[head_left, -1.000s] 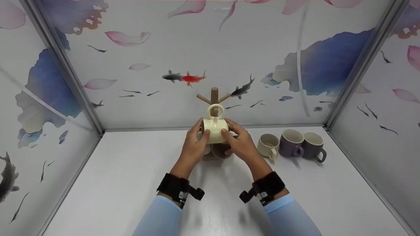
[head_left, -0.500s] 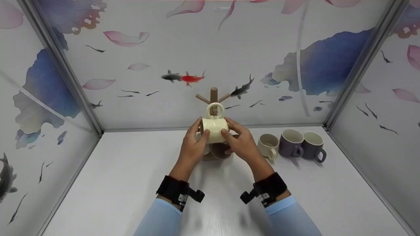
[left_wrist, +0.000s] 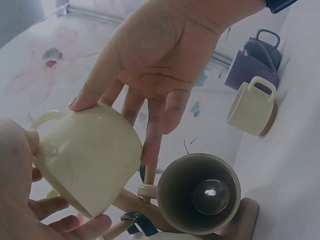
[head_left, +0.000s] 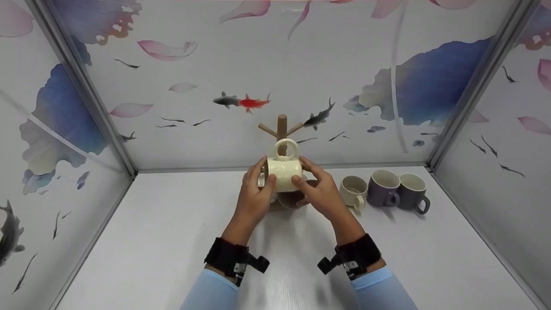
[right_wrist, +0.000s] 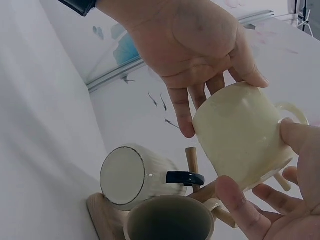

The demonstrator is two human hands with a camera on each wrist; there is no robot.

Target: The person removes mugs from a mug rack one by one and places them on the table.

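In the head view, a cream mug [head_left: 284,174] is held on its side before the wooden mug tree [head_left: 282,124], its ring handle upward and overlapping the post. My left hand [head_left: 254,196] grips the mug's left end, thumb on the near side. My right hand [head_left: 323,196] holds the right end the same way. Both wrist views show fingertips and thumbs against the cream mug [left_wrist: 92,155]. Below it, a brownish-grey mug [left_wrist: 197,192] hangs by its handle on a peg, with a pale mug [right_wrist: 131,175] with a dark blue handle beside it.
Right of the tree on the white table [head_left: 172,241] stand a beige mug [head_left: 352,189], a purple mug [head_left: 381,189] and a dark grey mug [head_left: 411,191] in a row. A patterned back wall [head_left: 206,142] rises behind the tree, with side panels left and right.
Both wrists have drawn slightly down and nearer in the head view, and the cream mug has sunk a little. Both hands keep their hold; the other mugs stay put.
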